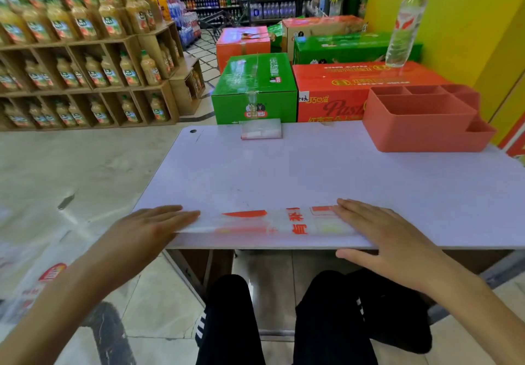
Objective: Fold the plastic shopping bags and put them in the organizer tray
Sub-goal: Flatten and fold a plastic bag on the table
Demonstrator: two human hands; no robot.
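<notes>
- Head view: a plastic bag (272, 221), clear with red print, lies folded into a long flat strip along the near edge of the white surface (312, 174).
- Left hand (147, 231) lies flat on the strip's left end, fingers (181, 215) straight and together, pressing down, gripping nothing.
- Right hand (380, 236) lies flat on the strip's right end, fingers straight and slightly spread; its thumb hangs past the surface's near edge.
- A small folded bag (261, 129) sits at the far edge of the surface, well apart from both hands.
- The red organizer tray (426, 125) stands at the far right corner; its visible compartments hold nothing I can see.
- More printed bags (31, 279) lie blurred at the lower left, beyond the left forearm.
- Behind: green and red cartons (255, 89), a clear water bottle (406, 23) upright on 1 red carton, juice shelves (85, 52) at left.
</notes>
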